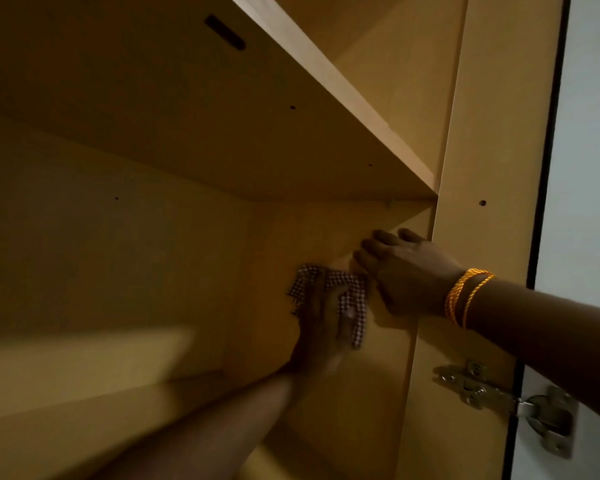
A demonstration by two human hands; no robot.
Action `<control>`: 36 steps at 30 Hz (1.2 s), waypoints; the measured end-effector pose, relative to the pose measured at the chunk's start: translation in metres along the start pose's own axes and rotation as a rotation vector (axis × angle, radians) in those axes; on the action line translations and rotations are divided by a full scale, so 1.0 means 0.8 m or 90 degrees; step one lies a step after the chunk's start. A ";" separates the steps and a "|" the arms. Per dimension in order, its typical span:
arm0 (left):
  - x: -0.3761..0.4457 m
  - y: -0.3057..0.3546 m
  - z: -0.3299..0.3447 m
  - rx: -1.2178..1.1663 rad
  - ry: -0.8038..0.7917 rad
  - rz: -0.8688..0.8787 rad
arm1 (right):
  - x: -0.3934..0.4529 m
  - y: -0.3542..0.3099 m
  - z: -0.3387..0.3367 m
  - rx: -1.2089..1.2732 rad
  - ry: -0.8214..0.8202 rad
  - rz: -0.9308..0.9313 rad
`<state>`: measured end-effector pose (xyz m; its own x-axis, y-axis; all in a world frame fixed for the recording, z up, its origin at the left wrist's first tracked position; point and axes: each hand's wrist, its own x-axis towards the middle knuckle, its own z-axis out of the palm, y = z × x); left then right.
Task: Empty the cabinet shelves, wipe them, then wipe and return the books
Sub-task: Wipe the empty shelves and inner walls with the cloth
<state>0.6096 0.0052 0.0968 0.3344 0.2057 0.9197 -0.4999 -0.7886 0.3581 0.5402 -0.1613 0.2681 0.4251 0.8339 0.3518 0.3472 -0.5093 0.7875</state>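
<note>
Two hands work inside a wooden cabinet [492, 133] seen from below, in dim yellow light. At far left the back wall [101, 254] is bare and shadowed, with one small peg hole in it. Above it runs the underside of a shelf [222, 133], slanting up to the left, with a dark slot near its top and a few small holes. A lower shelf [84, 393] shows at near left, blurred.

Right of centre, the left hand [323, 327] comes up from the bottom edge on a bare forearm. It presses a checked cloth [354, 299] flat against the inner side panel [371, 393], fingers laid over the cloth; the hand is blurred, so whether the fingers curl round the cloth or lie straight on it I cannot tell. The cloth sits just under the shelf, in the far right corner of the compartment.

Just right of the cloth, the right hand [406, 271] rests against the same panel near its front edge, fingers spread and relaxed, holding nothing. Its wrist wears yellow cord [465, 292] wound in several loops.

Farther right stands the cabinet's front post, with one hole. Low on it a metal hinge [506, 400] joins the white door [586, 168] at the right edge.
</note>
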 end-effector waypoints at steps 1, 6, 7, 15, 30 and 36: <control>-0.006 0.004 0.002 0.020 -0.012 0.048 | 0.006 -0.003 0.000 0.019 0.011 0.009; 0.043 0.012 -0.003 0.038 -0.074 0.105 | 0.022 -0.004 -0.004 0.076 0.083 0.084; 0.060 0.010 -0.007 0.036 -0.074 0.112 | 0.023 -0.002 -0.005 0.095 0.091 0.100; 0.176 -0.016 -0.059 0.041 -0.043 0.017 | 0.028 -0.004 0.010 0.030 0.061 0.095; 0.086 -0.098 -0.070 -0.015 0.004 -0.256 | 0.077 -0.003 0.020 -0.017 -0.031 -0.026; 0.052 -0.079 -0.048 0.037 -0.061 -0.003 | 0.090 -0.017 0.045 0.051 0.119 0.097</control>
<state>0.6243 0.0856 0.1187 0.4130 0.1543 0.8975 -0.4523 -0.8206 0.3493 0.5965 -0.1022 0.2646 0.3185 0.7675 0.5564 0.3592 -0.6409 0.6784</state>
